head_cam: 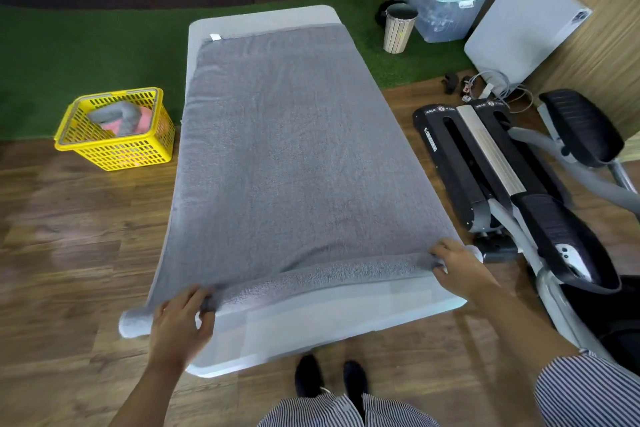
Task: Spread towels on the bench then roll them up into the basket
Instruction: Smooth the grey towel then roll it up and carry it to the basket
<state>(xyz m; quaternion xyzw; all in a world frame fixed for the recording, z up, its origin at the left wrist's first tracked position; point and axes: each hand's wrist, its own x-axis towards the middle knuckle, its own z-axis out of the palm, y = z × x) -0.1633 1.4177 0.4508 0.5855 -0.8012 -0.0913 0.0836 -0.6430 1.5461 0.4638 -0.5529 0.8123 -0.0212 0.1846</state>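
A large grey towel (287, 149) lies spread flat along the pale grey bench (332, 322), covering nearly all of it. Its near edge is turned over into a short fold or first roll. My left hand (181, 321) grips that folded edge at the near left corner, fingers curled round the cloth. At the near right corner my right hand (457, 269) pinches the same edge. On the floor to the left stands a yellow basket (119, 149) holding a rolled grey towel (117, 113) and a pink one (143, 118).
An elliptical trainer (512, 177) stands close along the bench's right side. Beyond it are a slatted bin (398, 28), a clear storage box (446, 7) and a leaning white panel (523, 31). Wooden floor and green turf surround the bench; my feet stand at its near end.
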